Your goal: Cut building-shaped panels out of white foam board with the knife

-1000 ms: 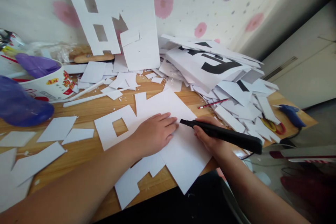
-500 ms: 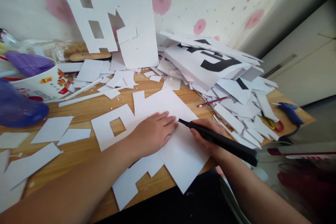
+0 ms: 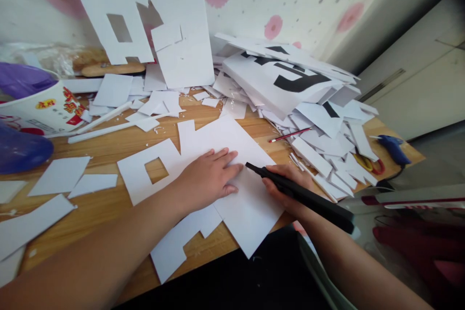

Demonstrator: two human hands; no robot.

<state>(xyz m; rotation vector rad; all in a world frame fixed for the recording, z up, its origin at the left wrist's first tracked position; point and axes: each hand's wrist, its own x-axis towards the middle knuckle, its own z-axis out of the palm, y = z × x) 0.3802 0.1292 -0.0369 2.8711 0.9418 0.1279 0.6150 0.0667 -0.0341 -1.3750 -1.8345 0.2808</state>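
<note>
My left hand (image 3: 207,181) lies flat with fingers spread on a white board sheet (image 3: 250,218), pressing it against the wooden table. In my right hand (image 3: 290,186) is a long black utility knife (image 3: 312,201), its narrow tip on or just above the sheet, close to my left fingertips. The fingers of that hand wrap round the handle. Under my left hand and forearm lies a cut white board (image 3: 138,172) with a square opening and notched edges. I cannot tell where the overlapping boards part beneath my hand.
A tall white panel with cut-outs (image 3: 185,9) stands at the back. Right of it lies a heap of white board scraps (image 3: 276,82), with a red pencil (image 3: 290,134), scissors (image 3: 378,166) and a blue glue gun (image 3: 395,150) nearby. A paper tub (image 3: 54,109) stands left.
The whole scene has shifted slightly left and up in view as the camera turned. My left thumb has moved a little; both hands keep nearly the same place on the sheet.
</note>
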